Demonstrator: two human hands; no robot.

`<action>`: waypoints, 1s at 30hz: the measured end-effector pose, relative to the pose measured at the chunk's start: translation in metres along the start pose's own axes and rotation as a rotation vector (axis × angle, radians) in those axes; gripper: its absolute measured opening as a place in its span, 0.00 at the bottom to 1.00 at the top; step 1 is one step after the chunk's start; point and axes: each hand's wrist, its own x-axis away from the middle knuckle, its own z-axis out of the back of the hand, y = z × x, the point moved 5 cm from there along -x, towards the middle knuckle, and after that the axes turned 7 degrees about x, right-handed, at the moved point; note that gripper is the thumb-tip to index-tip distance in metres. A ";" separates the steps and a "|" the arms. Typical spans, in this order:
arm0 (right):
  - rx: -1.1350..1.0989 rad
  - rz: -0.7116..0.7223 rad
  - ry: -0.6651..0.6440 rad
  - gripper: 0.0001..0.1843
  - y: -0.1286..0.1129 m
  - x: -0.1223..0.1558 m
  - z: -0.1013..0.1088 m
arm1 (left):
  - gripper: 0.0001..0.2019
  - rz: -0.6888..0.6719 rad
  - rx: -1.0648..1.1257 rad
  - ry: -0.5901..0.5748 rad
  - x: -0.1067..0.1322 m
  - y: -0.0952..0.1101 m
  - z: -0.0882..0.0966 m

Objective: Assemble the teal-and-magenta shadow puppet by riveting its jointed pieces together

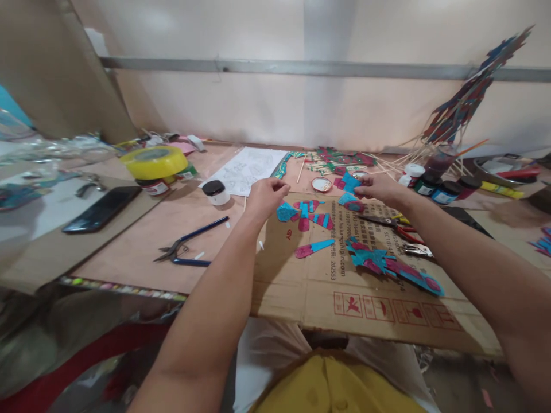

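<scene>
My left hand [269, 198] hovers above the cardboard, thumb and fingers pressed together; whatever is between them, if anything, is too small to make out. Just right of it lies a blue cut-out piece [286, 212]. Farther right, my right hand [381, 189] pinches the edge of a blue painted cut-out [350, 183]. Between the hands are several blue and magenta pieces, among them a striped piece [322, 220] and a long tapered piece [315, 248]. A larger jagged blue and magenta figure [374, 259] rests nearer me, below my right hand.
The flattened cardboard [284, 292] covers the table's front. Left are blue-handled pliers [185, 244], a lidded jar [216, 193], a phone [101, 209] and yellow tape [154, 162]. Red-handled pliers [407, 232], paint bottles [445, 192] and painted figures on sticks [467, 97] stand or lie right.
</scene>
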 end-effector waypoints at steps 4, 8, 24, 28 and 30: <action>-0.086 -0.024 0.018 0.16 0.001 0.010 0.007 | 0.10 0.020 -0.010 -0.025 0.002 0.001 -0.001; -0.070 -0.054 0.019 0.16 -0.003 0.021 0.006 | 0.10 0.022 -0.013 -0.038 0.002 0.002 -0.004; 0.309 0.019 0.326 0.20 0.008 0.097 0.027 | 0.08 0.023 -0.041 -0.033 0.004 0.005 -0.007; 0.275 -0.147 0.491 0.21 0.036 0.152 0.050 | 0.07 -0.013 -0.033 -0.014 0.007 0.010 -0.009; 0.229 -0.225 0.631 0.21 0.043 0.185 0.061 | 0.07 -0.036 -0.026 0.006 0.008 0.013 -0.010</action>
